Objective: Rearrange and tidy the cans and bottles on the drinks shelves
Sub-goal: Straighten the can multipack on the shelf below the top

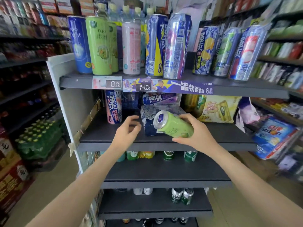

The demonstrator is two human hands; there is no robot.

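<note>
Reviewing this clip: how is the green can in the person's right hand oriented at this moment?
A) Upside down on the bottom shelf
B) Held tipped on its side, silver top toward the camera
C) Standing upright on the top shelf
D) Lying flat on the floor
B: the right hand grips the green can tipped sideways above the second shelf, its silver lid toward the camera.

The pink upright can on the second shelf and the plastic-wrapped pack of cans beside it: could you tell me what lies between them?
In the head view, only bare dark shelf separates the pink can from the wrapped pack.
</note>
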